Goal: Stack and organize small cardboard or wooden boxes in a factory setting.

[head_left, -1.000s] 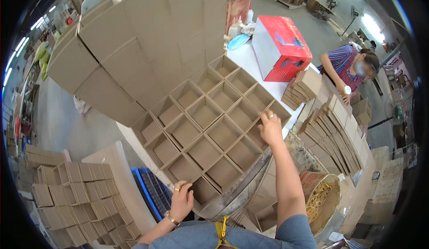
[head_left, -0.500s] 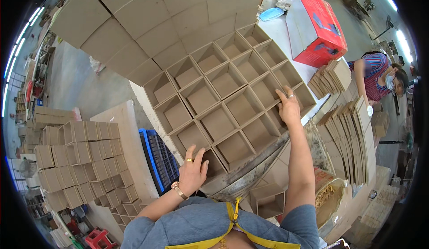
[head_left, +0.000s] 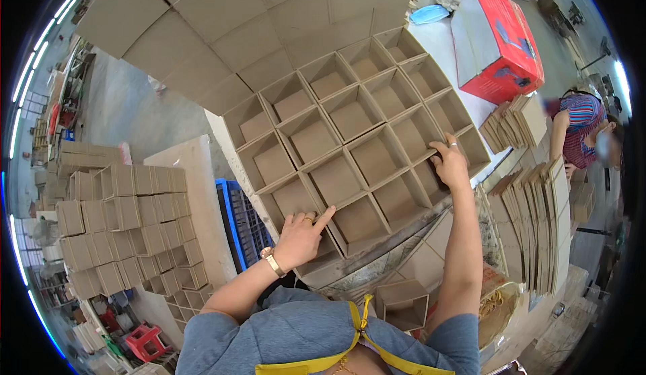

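Here, both hands rest on the cardboard divider grid (head_left: 350, 132).
Left hand (head_left: 299, 237), fingers spread, presses the grid's near corner; right hand (head_left: 449, 163), loosely curled, touches its right edge, below the red box (head_left: 498, 38).

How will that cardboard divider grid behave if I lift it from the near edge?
The cardboard divider grid is probably light, being thin empty slotted strips. It likely flexes or skews, since it spans wide between the left hand and right hand. Lifted by one edge, it may sag or unslot.
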The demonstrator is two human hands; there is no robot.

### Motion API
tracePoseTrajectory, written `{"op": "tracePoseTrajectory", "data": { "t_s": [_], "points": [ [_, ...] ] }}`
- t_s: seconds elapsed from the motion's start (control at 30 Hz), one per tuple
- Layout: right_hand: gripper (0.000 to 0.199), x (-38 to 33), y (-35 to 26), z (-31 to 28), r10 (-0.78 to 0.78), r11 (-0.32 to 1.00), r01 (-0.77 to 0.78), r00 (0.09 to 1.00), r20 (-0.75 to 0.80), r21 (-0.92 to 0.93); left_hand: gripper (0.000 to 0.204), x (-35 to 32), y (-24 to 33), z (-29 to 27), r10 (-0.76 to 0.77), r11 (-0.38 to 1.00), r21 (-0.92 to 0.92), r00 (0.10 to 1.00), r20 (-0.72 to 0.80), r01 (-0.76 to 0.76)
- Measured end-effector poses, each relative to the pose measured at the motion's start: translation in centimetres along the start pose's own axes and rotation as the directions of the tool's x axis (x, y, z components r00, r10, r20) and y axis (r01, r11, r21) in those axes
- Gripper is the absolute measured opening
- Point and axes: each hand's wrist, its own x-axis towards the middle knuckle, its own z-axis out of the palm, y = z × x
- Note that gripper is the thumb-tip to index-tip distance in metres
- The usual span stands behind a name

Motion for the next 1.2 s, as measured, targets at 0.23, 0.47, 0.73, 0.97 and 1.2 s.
{"op": "tracePoseTrajectory", "data": {
  "t_s": [0.23,0.47,0.73,0.97,1.2],
  "points": [
    [0.032,0.7,-0.3,0.5,0.015,0.997,-0.015,1.0,-0.006,-0.073,0.065,0.7,-0.6,0.8,0.004,0.997,0.078,0.998,-0.069,0.001],
    [0.03,0.6,-1.1,-0.2,0.063,0.993,-0.061,0.998,0.015,-0.101,0.07,1.7,-2.0,0.8,0.251,0.96,-0.131,0.968,0.016,-0.247],
    [0.026,1.2,-1.1,0.6,0.044,0.978,-0.037,0.999,0.029,-0.205,0.016,3.4,-2.0,1.2,0.19,0.981,-0.093,0.955,0.229,-0.172],
    [0.023,1.5,-0.8,2.3,0.033,0.956,-0.054,0.996,-0.078,-0.288,0.008,3.5,-0.5,2.8,0.019,0.999,-0.046,0.991,0.133,-0.013],
    [0.022,1.3,-0.7,1.6,0.062,0.965,-0.083,0.994,-0.091,-0.25,0.005,3.3,-1.1,2.3,0.123,0.991,-0.07,0.988,0.098,-0.117]
  ]
}}
